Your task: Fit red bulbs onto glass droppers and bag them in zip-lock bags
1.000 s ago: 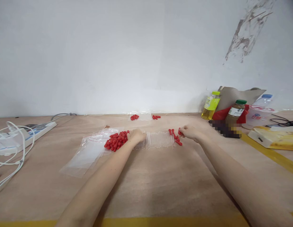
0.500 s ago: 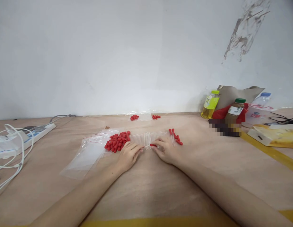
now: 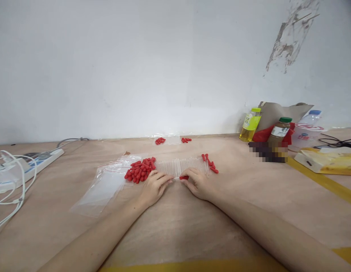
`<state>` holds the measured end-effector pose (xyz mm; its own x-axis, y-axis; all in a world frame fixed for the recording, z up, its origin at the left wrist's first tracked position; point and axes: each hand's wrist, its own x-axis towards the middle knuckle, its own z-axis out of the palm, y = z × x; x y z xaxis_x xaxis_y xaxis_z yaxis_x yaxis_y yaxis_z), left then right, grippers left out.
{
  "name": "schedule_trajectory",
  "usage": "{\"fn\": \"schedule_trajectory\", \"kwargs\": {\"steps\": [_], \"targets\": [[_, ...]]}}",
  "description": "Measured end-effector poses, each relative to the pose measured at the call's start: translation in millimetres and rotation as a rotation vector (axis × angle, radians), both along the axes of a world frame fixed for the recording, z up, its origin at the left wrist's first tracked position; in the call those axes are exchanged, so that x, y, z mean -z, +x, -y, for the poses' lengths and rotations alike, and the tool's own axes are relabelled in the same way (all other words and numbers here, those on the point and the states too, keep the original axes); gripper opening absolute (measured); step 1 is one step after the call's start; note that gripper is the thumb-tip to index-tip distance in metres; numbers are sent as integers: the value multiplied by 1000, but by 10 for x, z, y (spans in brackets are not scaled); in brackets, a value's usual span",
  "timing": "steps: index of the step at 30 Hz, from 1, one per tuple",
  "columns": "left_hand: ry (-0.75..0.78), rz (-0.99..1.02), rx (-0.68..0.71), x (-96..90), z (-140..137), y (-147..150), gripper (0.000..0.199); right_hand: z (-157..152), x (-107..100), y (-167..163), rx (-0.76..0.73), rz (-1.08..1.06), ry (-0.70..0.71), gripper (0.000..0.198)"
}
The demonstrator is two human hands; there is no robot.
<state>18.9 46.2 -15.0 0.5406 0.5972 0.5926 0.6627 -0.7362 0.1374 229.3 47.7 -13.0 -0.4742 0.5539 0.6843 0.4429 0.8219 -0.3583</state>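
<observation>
My left hand [image 3: 155, 187] is closed, its thumb and fingers pinching a thin clear glass dropper tube [image 3: 176, 178] whose end points right. Facing it, my right hand [image 3: 199, 185] pinches a red rubber bulb [image 3: 184, 177]; a small gap seems to lie between bulb and tube. Just beyond both hands, several clear tubes [image 3: 170, 166] lie side by side in a row. At the row's right end two tubes carry red bulbs [image 3: 205, 157], with a few loose bulbs [image 3: 213, 169] beside them. A heap of red bulbs [image 3: 138, 170] lies beyond my left hand.
Clear plastic bags [image 3: 97, 192] lie left of the heap. Two small groups of bulbs [image 3: 160, 141] rest near the wall. At far left is a power strip [image 3: 47, 164] with white cables [image 3: 22, 185]. Bottles [image 3: 250, 124], a plastic cup [image 3: 306, 135] and a yellow packet [image 3: 328, 160] stand right.
The red bulb in my right hand has dropped slightly towards me and shows more of its side. My left hand has hardly moved. The whole view has shifted a little.
</observation>
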Motion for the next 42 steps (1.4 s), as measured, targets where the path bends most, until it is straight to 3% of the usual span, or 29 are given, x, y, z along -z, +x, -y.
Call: {"fn": "schedule_trajectory", "kwargs": {"steps": [13,23,35,38,42], "targets": [[-12,75,104,28,-22,14,22,-50,88,12,-57,-34,24,20],[83,41,179,12,-10,50,25,-74,139,13,-79,0,110,18],[83,2,68,136,-43,98,25,-131,157,-7,-49,160,103,18],[46,21,50,132,-40,118,25,-144,120,-11,-78,120,23,19],[-17,86,50,93,-3,161,26,-158,45,-52,-87,-198,-264,17]]}}
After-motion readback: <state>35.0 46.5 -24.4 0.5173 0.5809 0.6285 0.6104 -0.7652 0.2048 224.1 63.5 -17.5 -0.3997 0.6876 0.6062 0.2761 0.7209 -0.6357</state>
